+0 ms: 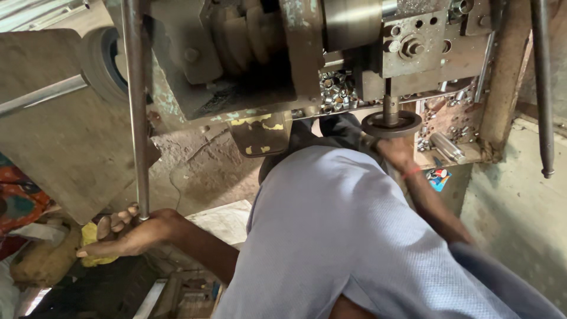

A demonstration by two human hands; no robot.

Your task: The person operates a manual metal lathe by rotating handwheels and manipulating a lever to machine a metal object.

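My left hand [127, 232] grips the lower end of a long steel rod [135, 106] that runs up past the old machine [277, 53]. My right hand [394, 150] reaches to the dark round handwheel [391, 123] under the machine's carriage and rests against its rim. Whether the fingers close on the wheel is hidden. My light blue shirt [336, 236] fills the lower middle of the view. A red thread is tied around my right wrist.
A pile of small metal nuts [338, 91] lies on the machine bed. A short steel cylinder [447, 147] sits on a tray at the right. A second rod [543, 88] hangs at the far right. A brown board [53, 130] leans at the left. The floor is dusty concrete.
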